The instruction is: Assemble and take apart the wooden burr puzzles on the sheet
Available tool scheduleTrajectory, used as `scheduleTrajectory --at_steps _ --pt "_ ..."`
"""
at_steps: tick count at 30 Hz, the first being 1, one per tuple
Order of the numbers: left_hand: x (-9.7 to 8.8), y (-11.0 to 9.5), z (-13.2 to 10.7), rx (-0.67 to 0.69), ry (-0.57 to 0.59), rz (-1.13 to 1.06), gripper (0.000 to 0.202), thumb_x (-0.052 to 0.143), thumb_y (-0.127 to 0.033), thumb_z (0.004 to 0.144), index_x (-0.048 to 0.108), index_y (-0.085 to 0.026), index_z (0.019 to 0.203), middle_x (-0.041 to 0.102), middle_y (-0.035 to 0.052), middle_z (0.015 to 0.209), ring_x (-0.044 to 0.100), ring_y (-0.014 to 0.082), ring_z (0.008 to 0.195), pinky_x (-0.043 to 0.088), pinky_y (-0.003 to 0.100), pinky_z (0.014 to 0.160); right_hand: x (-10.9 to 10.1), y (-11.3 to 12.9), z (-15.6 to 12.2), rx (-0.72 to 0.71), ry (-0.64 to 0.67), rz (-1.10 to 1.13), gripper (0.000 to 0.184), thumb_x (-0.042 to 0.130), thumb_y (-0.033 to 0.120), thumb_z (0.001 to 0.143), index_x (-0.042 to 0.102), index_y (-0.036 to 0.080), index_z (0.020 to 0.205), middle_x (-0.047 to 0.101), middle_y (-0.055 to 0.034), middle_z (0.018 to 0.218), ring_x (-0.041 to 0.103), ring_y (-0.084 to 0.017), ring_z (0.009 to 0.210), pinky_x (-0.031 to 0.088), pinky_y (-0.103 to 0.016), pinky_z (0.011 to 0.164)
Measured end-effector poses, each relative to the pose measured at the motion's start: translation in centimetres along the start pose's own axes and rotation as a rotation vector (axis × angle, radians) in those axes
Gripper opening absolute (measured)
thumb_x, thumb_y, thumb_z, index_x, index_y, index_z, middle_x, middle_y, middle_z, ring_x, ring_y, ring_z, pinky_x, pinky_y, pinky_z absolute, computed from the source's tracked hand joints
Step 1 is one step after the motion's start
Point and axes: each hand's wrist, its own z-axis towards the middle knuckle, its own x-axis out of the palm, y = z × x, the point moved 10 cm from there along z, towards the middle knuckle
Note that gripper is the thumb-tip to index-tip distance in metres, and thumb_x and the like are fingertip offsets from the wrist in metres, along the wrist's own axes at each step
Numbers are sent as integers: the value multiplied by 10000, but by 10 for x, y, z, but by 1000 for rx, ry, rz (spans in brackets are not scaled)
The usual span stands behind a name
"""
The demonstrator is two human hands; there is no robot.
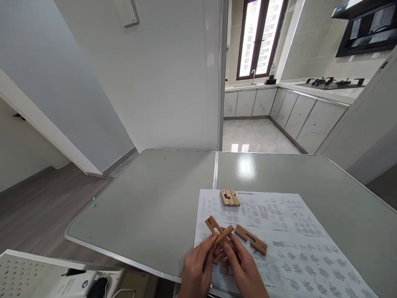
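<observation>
Two wooden puzzle pieces cross each other between my hands, above the printed sheet. My left hand has its fingers closed on the lower end of a narrow wooden bar, which slants up to the right. Beneath it crosses a flat slotted wooden piece with a dark mark near its upper end. My right hand pinches around the lower end of that slotted piece; fingers partly hide the joint. Just right of my right hand, another notched wooden piece rests on the sheet.
A printed diagram sheet lies on the grey-green table. Several small notched wooden pieces sit together on its top edge. A white perforated tray with a white box stands lower left, beside the table.
</observation>
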Motion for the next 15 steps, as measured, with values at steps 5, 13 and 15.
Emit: scheduleTrajectory --at_steps 5,13,15 --pt "-4 10 -9 -129 -75 -154 432 573 -288 1056 475 -287 1476 758 96 1276 786 160 824 656 283 813 -7 4 2 49 -42 162 547 671 683 898 728 204 1154 705 -64 779 630 -236 641 516 -333 544" --pt "-16 39 -9 -512 -207 -370 301 474 -448 1081 617 -200 1177 748 102 1069 708 174 807 597 292 739 1 1 -4 176 -131 482 448 818 630 771 673 207 761 486 24 595 376 -118 480 314 -258 444" --pt "-15 40 -6 -541 -170 -385 335 487 -484 1070 645 -198 1144 748 98 1047 710 189 852 595 306 794 18 -1 -7 228 -53 533 466 833 631 754 675 194 794 468 40 608 336 -88 476 283 -237 452"
